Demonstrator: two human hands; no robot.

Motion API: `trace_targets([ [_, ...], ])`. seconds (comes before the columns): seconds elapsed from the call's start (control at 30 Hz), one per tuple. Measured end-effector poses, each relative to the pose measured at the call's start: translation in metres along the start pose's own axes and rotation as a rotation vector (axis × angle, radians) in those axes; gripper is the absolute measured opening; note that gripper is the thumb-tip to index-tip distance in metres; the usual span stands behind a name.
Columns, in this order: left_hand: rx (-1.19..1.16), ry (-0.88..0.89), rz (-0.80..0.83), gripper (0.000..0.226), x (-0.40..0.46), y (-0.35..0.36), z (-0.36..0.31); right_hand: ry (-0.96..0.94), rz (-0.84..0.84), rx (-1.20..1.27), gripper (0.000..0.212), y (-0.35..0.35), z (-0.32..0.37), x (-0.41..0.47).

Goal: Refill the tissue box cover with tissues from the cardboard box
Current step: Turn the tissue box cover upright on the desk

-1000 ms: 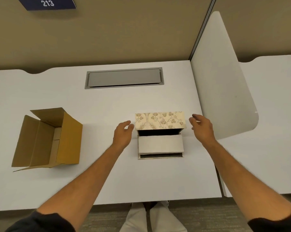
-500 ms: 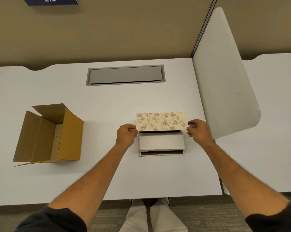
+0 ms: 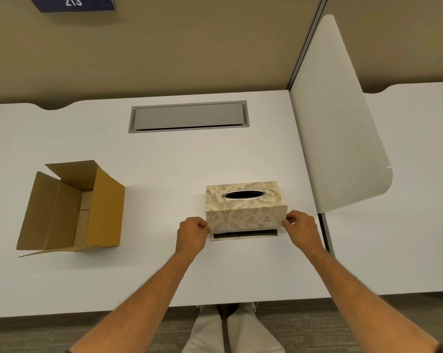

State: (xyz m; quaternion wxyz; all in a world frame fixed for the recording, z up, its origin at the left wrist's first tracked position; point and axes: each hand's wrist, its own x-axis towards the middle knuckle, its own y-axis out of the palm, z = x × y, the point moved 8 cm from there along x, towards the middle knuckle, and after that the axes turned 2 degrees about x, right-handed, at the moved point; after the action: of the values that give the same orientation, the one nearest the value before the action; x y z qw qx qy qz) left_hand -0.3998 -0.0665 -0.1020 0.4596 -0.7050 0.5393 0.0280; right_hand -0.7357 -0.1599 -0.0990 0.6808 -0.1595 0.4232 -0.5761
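Observation:
The cream floral tissue box cover stands on the white desk, its oval slot facing up and dark inside. The front edge of its base shows below the lid, with a gap between them. My left hand pinches the cover's lower left corner. My right hand pinches its lower right corner. The open cardboard box lies on its side at the left of the desk, well away from both hands. Only cardboard shows inside it.
A grey cable hatch is set into the desk behind the cover. A white divider panel rises just right of the cover, with another desk beyond it. The desk's front edge runs close to my legs.
Both hands closed onto the cover's ends. The raised lid swung down over the base, so the oval slot now faces up and the grey inner part is hidden.

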Motion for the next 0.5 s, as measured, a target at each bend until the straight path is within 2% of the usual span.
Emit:
trace_targets([
  [0.27,0.168,0.025,0.062,0.010,-0.003,0.023,0.017,-0.022,0.028,-0.033,0.011,0.025,-0.021,-0.015],
  [0.5,0.220,0.048,0.056,0.013,-0.003,0.033,0.024,-0.037,0.034,-0.034,0.012,0.034,-0.027,-0.018],
])
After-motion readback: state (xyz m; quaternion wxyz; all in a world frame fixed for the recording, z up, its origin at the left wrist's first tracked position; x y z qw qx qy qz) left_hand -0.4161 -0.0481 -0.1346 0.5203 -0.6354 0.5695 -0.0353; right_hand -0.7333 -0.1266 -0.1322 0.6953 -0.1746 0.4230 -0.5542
